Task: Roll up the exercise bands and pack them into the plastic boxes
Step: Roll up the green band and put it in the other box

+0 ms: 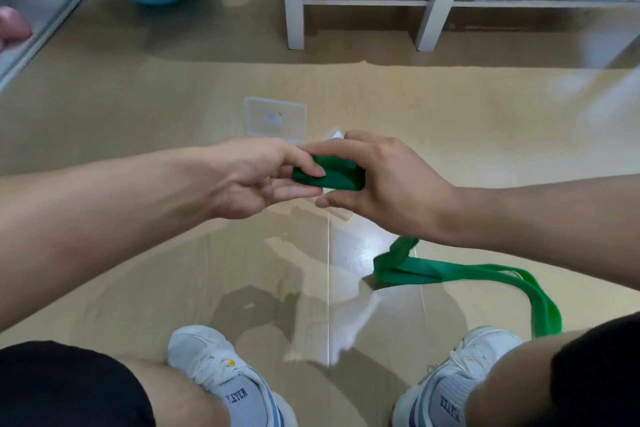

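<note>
A partly rolled green elastic exercise band was pinched between the left hand and right hand. Its unrolled tail trailed on the floor toward four o'clock. The clear plastic box, at twelve o'clock, appeared unfilled; packing was judged outstanding.

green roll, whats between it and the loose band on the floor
In the head view, the right hand gripping the roll and its wrist cross that stretch; below them, only bare floor before the band.

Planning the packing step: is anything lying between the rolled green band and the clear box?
Nothing visible: the green roll, held by both hands, sits just short of the clear box over bare floor.
</note>
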